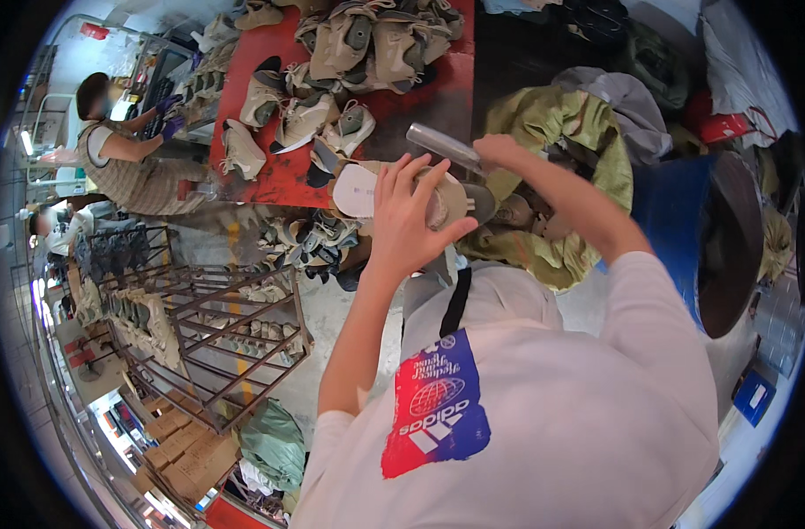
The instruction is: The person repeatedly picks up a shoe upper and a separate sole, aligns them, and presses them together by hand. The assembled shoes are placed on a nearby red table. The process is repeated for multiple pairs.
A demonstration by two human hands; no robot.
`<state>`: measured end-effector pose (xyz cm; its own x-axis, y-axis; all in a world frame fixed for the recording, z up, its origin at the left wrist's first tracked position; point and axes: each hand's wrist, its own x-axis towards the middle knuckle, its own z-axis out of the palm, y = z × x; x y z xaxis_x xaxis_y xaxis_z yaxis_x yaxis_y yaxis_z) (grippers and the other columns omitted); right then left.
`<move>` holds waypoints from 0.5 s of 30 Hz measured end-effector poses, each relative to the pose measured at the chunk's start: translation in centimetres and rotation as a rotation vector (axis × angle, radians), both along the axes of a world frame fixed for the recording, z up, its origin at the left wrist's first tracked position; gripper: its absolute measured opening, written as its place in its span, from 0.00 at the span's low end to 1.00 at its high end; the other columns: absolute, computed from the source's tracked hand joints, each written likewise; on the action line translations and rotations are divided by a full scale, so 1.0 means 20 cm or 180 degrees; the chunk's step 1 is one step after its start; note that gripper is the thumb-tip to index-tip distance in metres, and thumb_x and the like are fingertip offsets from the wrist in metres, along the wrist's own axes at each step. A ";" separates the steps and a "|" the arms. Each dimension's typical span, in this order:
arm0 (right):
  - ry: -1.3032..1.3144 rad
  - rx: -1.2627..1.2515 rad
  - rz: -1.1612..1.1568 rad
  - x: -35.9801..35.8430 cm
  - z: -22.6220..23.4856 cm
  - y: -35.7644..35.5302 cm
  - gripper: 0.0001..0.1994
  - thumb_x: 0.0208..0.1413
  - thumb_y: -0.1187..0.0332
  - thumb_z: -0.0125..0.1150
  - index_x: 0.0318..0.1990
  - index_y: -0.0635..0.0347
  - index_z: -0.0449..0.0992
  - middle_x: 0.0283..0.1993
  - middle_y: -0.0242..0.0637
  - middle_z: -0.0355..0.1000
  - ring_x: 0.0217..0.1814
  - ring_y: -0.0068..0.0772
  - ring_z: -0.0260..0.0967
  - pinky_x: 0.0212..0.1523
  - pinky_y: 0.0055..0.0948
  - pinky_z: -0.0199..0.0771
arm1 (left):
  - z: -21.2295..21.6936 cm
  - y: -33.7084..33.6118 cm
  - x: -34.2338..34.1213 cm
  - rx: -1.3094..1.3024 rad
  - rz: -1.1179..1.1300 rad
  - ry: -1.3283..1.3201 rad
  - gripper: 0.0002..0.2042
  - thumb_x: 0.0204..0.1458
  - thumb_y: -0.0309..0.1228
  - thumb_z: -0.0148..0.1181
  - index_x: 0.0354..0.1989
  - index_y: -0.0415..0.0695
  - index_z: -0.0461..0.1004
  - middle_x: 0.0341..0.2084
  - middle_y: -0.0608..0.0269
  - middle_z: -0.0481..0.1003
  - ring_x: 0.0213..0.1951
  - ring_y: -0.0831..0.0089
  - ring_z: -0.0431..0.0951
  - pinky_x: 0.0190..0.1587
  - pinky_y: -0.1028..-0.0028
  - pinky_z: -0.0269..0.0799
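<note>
My left hand [404, 216] lies with its fingers spread over a beige shoe [451, 204] at the table's near edge, its thumb stretched out to the right. A pale, flat, rounded surface [357, 189] shows left of the fingers; whether it is the shoe's sole I cannot tell. Much of the shoe is hidden under the hand. My right hand [498, 154] is closed round one end of a grey metal tube [442, 145], which slants up and left above the shoe without touching it. A dark grey rounded piece [480, 204] sits at the shoe's right end.
Beige and grey shoes [336, 53] are heaped on the red table [244, 88]. Right of it stand an open yellow-green sack [610, 176] with shoes inside and a blue drum [671, 229]. Metal racks [235, 339] are at left. A co-worker [125, 159] handles shoes at far left.
</note>
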<state>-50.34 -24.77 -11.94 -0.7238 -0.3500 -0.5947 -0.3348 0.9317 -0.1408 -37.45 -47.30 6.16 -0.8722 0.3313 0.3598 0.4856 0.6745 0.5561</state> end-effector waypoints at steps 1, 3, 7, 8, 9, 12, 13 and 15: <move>0.0122 0.0041 -0.0067 0.06 0.15 0.09 0.13 0.50 0.69 0.64 0.44 0.61 0.83 0.44 0.47 0.81 0.49 0.50 0.80 0.44 0.45 0.82 | -0.03 0.03 -0.02 -0.0118 -0.0179 0.0094 0.27 0.46 0.42 0.74 0.54 0.46 0.77 0.53 0.55 0.73 0.56 0.53 0.73 0.64 0.53 0.63; 0.0365 -0.0002 -0.0057 0.18 0.45 0.30 0.13 0.49 0.65 0.67 0.40 0.61 0.83 0.39 0.49 0.80 0.44 0.53 0.80 0.41 0.47 0.81 | -0.15 0.04 -0.03 0.0449 -0.0155 0.0054 0.22 0.46 0.36 0.73 0.50 0.43 0.78 0.49 0.53 0.76 0.55 0.50 0.76 0.62 0.55 0.68; 0.0481 0.0318 0.0064 0.43 1.04 0.55 0.13 0.49 0.61 0.68 0.33 0.65 0.82 0.33 0.52 0.79 0.39 0.55 0.79 0.39 0.48 0.79 | -0.20 0.01 -0.05 0.1686 0.0066 -0.0485 0.13 0.51 0.27 0.68 0.45 0.40 0.80 0.51 0.53 0.79 0.50 0.57 0.80 0.56 0.64 0.75; 0.0429 0.0398 0.0183 0.48 1.17 0.56 0.13 0.50 0.62 0.68 0.33 0.66 0.82 0.33 0.52 0.79 0.38 0.55 0.79 0.39 0.47 0.79 | -0.22 -0.02 -0.07 0.2239 0.0139 -0.0930 0.12 0.52 0.26 0.68 0.45 0.40 0.80 0.52 0.53 0.79 0.50 0.60 0.80 0.55 0.65 0.75; 0.0263 0.0537 0.0266 0.50 1.25 0.55 0.13 0.49 0.63 0.68 0.34 0.66 0.82 0.34 0.52 0.79 0.39 0.55 0.80 0.40 0.47 0.80 | -0.23 -0.05 -0.09 0.2777 0.0218 -0.1376 0.12 0.53 0.26 0.67 0.46 0.39 0.80 0.53 0.54 0.78 0.50 0.63 0.79 0.55 0.66 0.75; -0.0112 0.0779 0.0559 0.55 1.37 0.49 0.12 0.48 0.68 0.68 0.37 0.67 0.82 0.34 0.51 0.79 0.39 0.54 0.80 0.39 0.47 0.80 | -0.21 -0.13 -0.16 0.3520 0.0376 -0.1786 0.13 0.56 0.26 0.65 0.49 0.38 0.79 0.56 0.56 0.77 0.51 0.67 0.80 0.53 0.69 0.76; -0.0118 0.0707 0.0589 0.56 1.37 0.45 0.11 0.48 0.68 0.67 0.36 0.66 0.82 0.33 0.51 0.79 0.38 0.54 0.80 0.38 0.47 0.80 | -0.21 -0.14 -0.17 0.3704 0.0381 -0.1945 0.14 0.55 0.26 0.66 0.50 0.38 0.79 0.56 0.56 0.77 0.50 0.68 0.79 0.53 0.69 0.76; -0.0121 0.0548 0.0701 0.54 1.33 0.34 0.10 0.47 0.69 0.67 0.35 0.66 0.82 0.31 0.51 0.79 0.36 0.54 0.80 0.35 0.47 0.80 | -0.19 -0.15 -0.18 0.4070 0.0447 -0.2237 0.15 0.55 0.27 0.67 0.51 0.38 0.79 0.55 0.57 0.78 0.49 0.71 0.79 0.53 0.70 0.76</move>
